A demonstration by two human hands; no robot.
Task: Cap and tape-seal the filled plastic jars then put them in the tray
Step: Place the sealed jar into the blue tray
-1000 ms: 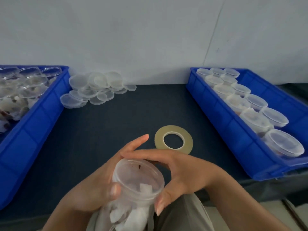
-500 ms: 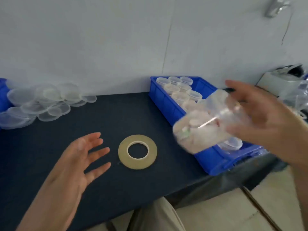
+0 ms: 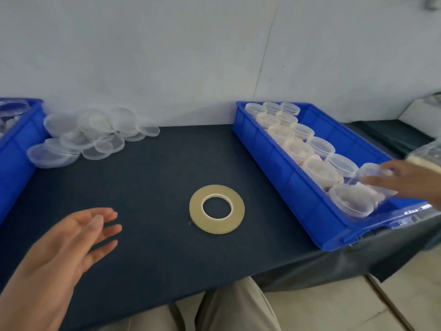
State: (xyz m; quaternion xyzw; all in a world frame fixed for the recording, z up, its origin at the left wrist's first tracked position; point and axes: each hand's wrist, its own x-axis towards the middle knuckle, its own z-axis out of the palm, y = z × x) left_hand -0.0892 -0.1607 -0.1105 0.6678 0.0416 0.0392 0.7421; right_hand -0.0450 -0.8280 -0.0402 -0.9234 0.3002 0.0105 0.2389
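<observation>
A blue tray at the right holds two rows of capped clear jars with pale filling. My right hand reaches over the tray's near end and grips a capped jar, tilted and low among the others; motion blur hides the exact contact. A roll of yellowish tape lies flat on the dark table in the middle. My left hand hovers over the table at the lower left, fingers spread and holding nothing.
Loose clear lids are piled at the back left against the wall. A second blue tray with open jars sits at the left edge. A clear plastic item shows at the right edge. The table's front edge runs above my knees.
One second ago both hands held the jar in front of me. My right hand then carried it rightward and down into the right tray, while my left hand let go and stayed open.
</observation>
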